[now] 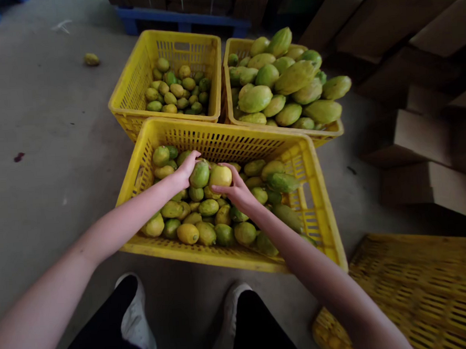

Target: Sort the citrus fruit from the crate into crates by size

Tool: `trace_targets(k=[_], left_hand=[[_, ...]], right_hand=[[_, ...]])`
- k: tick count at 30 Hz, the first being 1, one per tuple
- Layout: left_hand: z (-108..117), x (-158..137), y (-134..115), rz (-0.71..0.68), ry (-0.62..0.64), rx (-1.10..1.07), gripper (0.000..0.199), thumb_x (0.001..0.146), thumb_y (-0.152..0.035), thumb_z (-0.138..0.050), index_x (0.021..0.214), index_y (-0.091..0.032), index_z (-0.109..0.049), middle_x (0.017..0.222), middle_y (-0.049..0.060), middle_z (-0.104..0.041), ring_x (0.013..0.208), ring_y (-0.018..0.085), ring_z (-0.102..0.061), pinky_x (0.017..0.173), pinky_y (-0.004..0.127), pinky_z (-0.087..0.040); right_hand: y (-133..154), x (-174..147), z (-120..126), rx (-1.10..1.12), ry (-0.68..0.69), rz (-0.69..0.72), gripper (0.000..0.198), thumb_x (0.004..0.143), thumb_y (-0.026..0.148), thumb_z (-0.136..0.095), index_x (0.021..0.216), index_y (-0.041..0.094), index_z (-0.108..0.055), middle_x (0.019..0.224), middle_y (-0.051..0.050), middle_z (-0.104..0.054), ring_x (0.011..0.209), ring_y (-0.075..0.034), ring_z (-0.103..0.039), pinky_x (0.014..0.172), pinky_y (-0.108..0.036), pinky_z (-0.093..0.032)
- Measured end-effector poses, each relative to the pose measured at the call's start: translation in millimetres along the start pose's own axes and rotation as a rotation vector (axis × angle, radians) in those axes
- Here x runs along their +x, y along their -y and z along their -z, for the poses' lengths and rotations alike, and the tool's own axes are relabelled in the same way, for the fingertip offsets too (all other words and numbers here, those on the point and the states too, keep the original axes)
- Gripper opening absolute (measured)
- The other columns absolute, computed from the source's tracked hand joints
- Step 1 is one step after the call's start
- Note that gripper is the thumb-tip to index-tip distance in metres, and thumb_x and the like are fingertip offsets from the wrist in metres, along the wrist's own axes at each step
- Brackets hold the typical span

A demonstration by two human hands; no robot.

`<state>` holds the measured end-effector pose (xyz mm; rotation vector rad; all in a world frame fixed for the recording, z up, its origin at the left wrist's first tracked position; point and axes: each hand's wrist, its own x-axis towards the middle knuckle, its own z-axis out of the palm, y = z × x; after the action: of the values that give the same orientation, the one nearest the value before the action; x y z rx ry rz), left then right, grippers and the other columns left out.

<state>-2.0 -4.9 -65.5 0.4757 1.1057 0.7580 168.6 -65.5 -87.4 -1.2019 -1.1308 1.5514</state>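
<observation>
Both my hands are over the near yellow crate point(222, 255), which holds many green and yellow papayas point(208, 207). In my left hand point(188, 168) is a green papaya point(199, 174), with the fingers curled behind it. My right hand point(237, 189) grips a rounder yellow papaya point(220, 176) between thumb and fingers. The two fruits are side by side, nearly touching. Longer green papayas point(283, 182) lie at the crate's right end, partly hidden by my right forearm.
Behind stand a yellow crate of small papayas point(117, 102) and another yellow crate point(335, 130) heaped with larger ones. A loose papaya point(91, 59) lies on the floor. Cardboard boxes point(420, 136) are at right, an upturned yellow crate point(425, 289) at lower right, a blue pallet point(184, 19) behind.
</observation>
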Motion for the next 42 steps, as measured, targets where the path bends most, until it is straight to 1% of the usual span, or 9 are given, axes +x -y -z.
trace_targets(k=[3, 7, 10, 16, 19, 22, 31, 35, 42], left_hand=[[-3.7, -5.0, -5.7, 0.199, -0.094, -0.072, 0.023, 0.088, -0.043, -0.051, 0.081, -0.024, -0.062, 0.059, 0.001, -0.061, 0.067, 0.025, -0.068, 0.065, 0.04, -0.059], [-11.4, -14.9, -13.3, 0.212, -0.064, -0.148, 0.008, 0.086, -0.029, -0.054, 0.086, -0.023, -0.059, 0.069, 0.002, -0.066, 0.07, 0.024, -0.069, 0.063, 0.038, -0.061], [-14.8, -16.8, -13.5, 0.217, -0.069, -0.169, 0.007, 0.088, -0.022, -0.052, 0.092, -0.021, -0.058, 0.076, 0.005, -0.068, 0.071, 0.021, -0.068, 0.062, 0.034, -0.062], [-14.6, -12.5, -9.2, 0.317, -0.078, -0.086, 0.02, 0.097, -0.035, -0.052, 0.104, -0.018, -0.058, 0.08, 0.007, -0.066, 0.067, 0.019, -0.066, 0.052, 0.025, -0.057], [-14.5, -11.9, -8.8, 0.356, -0.065, -0.055, 0.027, 0.098, -0.041, -0.049, 0.106, -0.018, -0.059, 0.076, 0.006, -0.063, 0.061, 0.018, -0.063, 0.046, 0.022, -0.053], [-15.6, -12.6, -9.3, 0.344, -0.062, -0.071, 0.026, 0.098, -0.041, -0.048, 0.105, -0.019, -0.059, 0.074, 0.005, -0.062, 0.058, 0.017, -0.06, 0.045, 0.022, -0.052], [-18.4, -18.4, -12.9, 0.324, -0.022, -0.115, 0.032, 0.099, -0.045, -0.041, 0.1, -0.018, -0.058, 0.072, 0.005, -0.061, 0.058, 0.016, -0.059, 0.045, 0.022, -0.053], [-20.2, -22.1, -14.2, 0.334, -0.005, -0.121, 0.03, 0.099, -0.039, -0.04, 0.103, -0.016, -0.059, 0.076, 0.008, -0.063, 0.062, 0.017, -0.062, 0.048, 0.023, -0.055], [-17.3, -17.8, -11.6, 0.344, 0.019, -0.148, 0.028, 0.097, -0.035, -0.045, 0.11, -0.015, -0.059, 0.08, 0.01, -0.065, 0.063, 0.018, -0.064, 0.049, 0.024, -0.057]], right_hand=[[1.2, 2.7, 0.8, 0.124, -0.049, -0.13, 0.059, 0.063, 0.046, -0.085, 0.11, 0.027, -0.055, 0.103, -0.003, -0.07, 0.098, -0.028, -0.069, 0.084, -0.046, -0.06], [7.0, 8.3, 6.9, 0.149, -0.033, -0.247, 0.061, 0.066, 0.066, -0.079, 0.104, 0.023, -0.057, 0.095, -0.008, -0.073, 0.09, -0.032, -0.071, 0.074, -0.051, -0.061], [9.7, 10.3, 9.2, 0.216, -0.041, -0.328, 0.065, 0.064, 0.071, -0.079, 0.103, 0.023, -0.058, 0.085, -0.007, -0.073, 0.078, -0.029, -0.072, 0.065, -0.046, -0.061], [18.8, 7.3, 3.5, 0.394, -0.18, -0.457, 0.039, 0.081, 0.048, -0.076, 0.106, 0.025, -0.057, 0.074, 0.001, -0.071, 0.055, -0.018, -0.068, 0.042, -0.027, -0.054], [26.5, 5.6, 0.2, 0.453, -0.226, -0.521, 0.025, 0.09, 0.039, -0.067, 0.108, 0.025, -0.058, 0.07, 0.001, -0.07, 0.051, -0.016, -0.066, 0.037, -0.023, -0.052], [31.3, 4.8, -1.2, 0.514, -0.208, -0.589, 0.023, 0.096, 0.042, -0.059, 0.108, 0.023, -0.062, 0.068, -0.001, -0.07, 0.052, -0.017, -0.066, 0.038, -0.024, -0.053], [32.5, 2.6, 2.9, 0.698, -0.163, -0.534, 0.027, 0.096, 0.047, -0.057, 0.102, 0.022, -0.065, 0.074, -0.004, -0.074, 0.061, -0.02, -0.072, 0.056, -0.03, -0.063], [31.3, 3.0, 4.2, 0.689, -0.185, -0.547, 0.026, 0.096, 0.04, -0.052, 0.105, 0.02, -0.065, 0.073, -0.006, -0.074, 0.06, -0.021, -0.071, 0.053, -0.031, -0.063], [29.4, 4.6, 5.1, 0.694, -0.191, -0.566, 0.03, 0.095, 0.046, -0.053, 0.102, 0.019, -0.065, 0.069, -0.006, -0.072, 0.053, -0.02, -0.069, 0.045, -0.027, -0.059]])
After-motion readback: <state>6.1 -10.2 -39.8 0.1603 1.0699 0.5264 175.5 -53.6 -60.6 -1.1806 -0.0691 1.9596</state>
